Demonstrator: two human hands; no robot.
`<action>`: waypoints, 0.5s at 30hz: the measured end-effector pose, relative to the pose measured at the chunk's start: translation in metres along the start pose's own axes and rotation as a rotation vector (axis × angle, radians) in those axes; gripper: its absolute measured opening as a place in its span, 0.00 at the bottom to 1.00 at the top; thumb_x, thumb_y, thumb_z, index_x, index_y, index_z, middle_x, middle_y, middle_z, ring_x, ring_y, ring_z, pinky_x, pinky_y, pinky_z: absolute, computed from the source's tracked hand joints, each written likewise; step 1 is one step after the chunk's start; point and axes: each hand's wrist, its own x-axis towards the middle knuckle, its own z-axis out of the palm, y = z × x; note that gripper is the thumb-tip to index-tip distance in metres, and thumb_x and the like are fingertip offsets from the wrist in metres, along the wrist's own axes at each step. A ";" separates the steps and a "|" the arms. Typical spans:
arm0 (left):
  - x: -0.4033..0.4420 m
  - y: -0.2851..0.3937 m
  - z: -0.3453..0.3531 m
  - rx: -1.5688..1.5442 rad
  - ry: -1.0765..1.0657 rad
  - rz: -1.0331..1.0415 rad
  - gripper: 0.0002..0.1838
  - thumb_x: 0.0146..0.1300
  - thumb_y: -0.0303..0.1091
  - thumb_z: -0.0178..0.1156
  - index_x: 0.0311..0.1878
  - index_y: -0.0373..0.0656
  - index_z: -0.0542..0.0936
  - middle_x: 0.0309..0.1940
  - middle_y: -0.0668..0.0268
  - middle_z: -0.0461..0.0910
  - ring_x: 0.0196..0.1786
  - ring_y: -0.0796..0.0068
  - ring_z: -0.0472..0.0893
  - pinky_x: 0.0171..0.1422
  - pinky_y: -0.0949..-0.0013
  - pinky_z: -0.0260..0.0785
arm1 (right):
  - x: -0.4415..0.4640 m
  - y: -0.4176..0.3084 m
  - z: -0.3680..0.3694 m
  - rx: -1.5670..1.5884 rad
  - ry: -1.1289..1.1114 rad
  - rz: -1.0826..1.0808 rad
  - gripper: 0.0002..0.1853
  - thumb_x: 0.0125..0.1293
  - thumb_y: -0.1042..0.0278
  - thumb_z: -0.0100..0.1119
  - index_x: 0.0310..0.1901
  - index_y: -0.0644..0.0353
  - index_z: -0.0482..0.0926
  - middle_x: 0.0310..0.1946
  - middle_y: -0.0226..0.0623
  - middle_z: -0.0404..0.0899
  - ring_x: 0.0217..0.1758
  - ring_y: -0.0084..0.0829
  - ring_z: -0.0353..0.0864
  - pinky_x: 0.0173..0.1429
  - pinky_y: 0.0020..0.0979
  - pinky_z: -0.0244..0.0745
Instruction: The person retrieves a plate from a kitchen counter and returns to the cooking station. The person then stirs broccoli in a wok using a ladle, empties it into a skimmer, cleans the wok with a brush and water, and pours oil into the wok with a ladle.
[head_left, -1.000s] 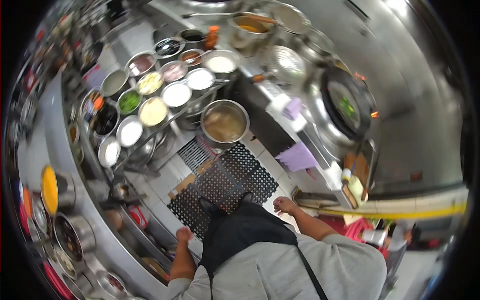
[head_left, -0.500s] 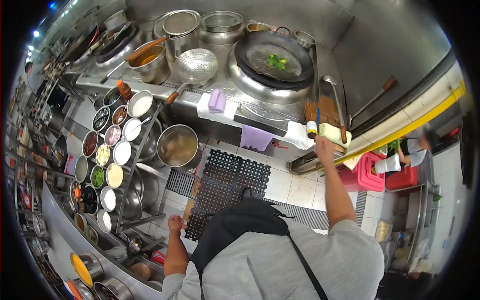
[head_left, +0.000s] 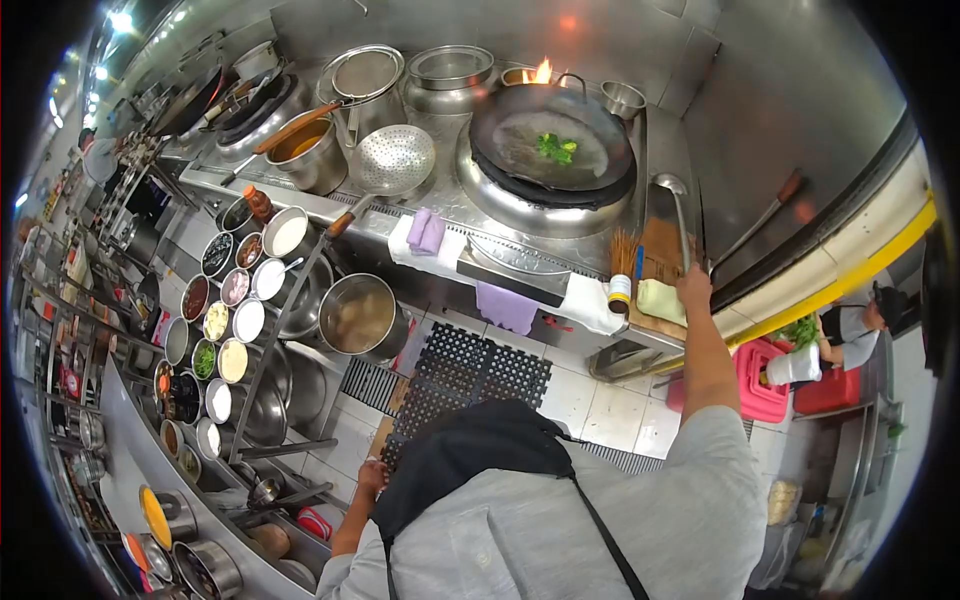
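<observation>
My right hand [head_left: 694, 288] is closed around the lower end of a ladle [head_left: 671, 184], whose bowl points away from me along the stove's right side. Beside that hand lie a folded pale green cloth [head_left: 661, 301] and a bamboo brush [head_left: 624, 250] standing by a small labelled jar [head_left: 619, 292]. Low beside my body, my left hand [head_left: 373, 475] has its fingers curled; whatever it may hold is hidden. A wok [head_left: 500, 150] with green leaves [head_left: 556, 149] in it sits on the burner to the left of the ladle, with a flame [head_left: 541, 72] behind its rim.
A perforated strainer [head_left: 393, 160] rests left of the wok, near a pot of orange-brown liquid [head_left: 318, 165]. Several ingredient containers [head_left: 233, 361] fill the rack at left, beside a stockpot [head_left: 362, 318]. A co-worker [head_left: 855, 330] stands at far right by a pink bin [head_left: 760, 380].
My right hand has moved from the jar and green cloth to the ladle's handle, and closed on it. My left hand has dropped closer to my body. A flame has appeared behind the wok.
</observation>
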 end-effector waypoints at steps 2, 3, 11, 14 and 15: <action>0.010 -0.030 -0.003 0.242 0.057 0.135 0.07 0.62 0.37 0.53 0.32 0.47 0.78 0.21 0.65 0.76 0.24 0.66 0.75 0.27 0.63 0.69 | 0.015 -0.001 0.009 0.238 0.063 0.031 0.16 0.56 0.66 0.60 0.44 0.64 0.73 0.40 0.58 0.81 0.46 0.55 0.80 0.49 0.50 0.75; 0.016 -0.041 -0.005 0.488 0.106 0.267 0.08 0.59 0.38 0.55 0.30 0.48 0.80 0.23 0.64 0.78 0.30 0.64 0.78 0.34 0.62 0.71 | 0.024 0.001 0.015 0.254 0.197 -0.069 0.11 0.56 0.68 0.59 0.39 0.62 0.72 0.31 0.50 0.81 0.34 0.47 0.83 0.35 0.45 0.78; 0.080 -0.036 -0.009 0.603 -0.030 0.218 0.07 0.58 0.35 0.57 0.36 0.48 0.83 0.33 0.62 0.84 0.33 0.67 0.81 0.41 0.63 0.74 | 0.001 -0.106 -0.080 1.434 -0.339 0.171 0.06 0.62 0.75 0.52 0.40 0.59 0.69 0.20 0.30 0.70 0.15 0.20 0.66 0.16 0.25 0.64; 0.086 0.031 -0.005 0.217 0.037 0.138 0.05 0.61 0.27 0.52 0.35 0.44 0.78 0.25 0.64 0.79 0.28 0.69 0.78 0.32 0.66 0.72 | 0.017 -0.140 -0.084 1.504 -0.352 0.159 0.11 0.61 0.77 0.52 0.45 0.63 0.68 0.21 0.32 0.71 0.16 0.21 0.69 0.17 0.25 0.66; 0.085 0.052 -0.004 0.084 0.058 0.108 0.05 0.62 0.24 0.50 0.35 0.42 0.76 0.22 0.65 0.78 0.26 0.70 0.77 0.29 0.67 0.71 | 0.024 -0.150 -0.079 1.492 -0.356 0.177 0.11 0.61 0.77 0.53 0.45 0.64 0.67 0.21 0.32 0.71 0.16 0.22 0.69 0.17 0.24 0.67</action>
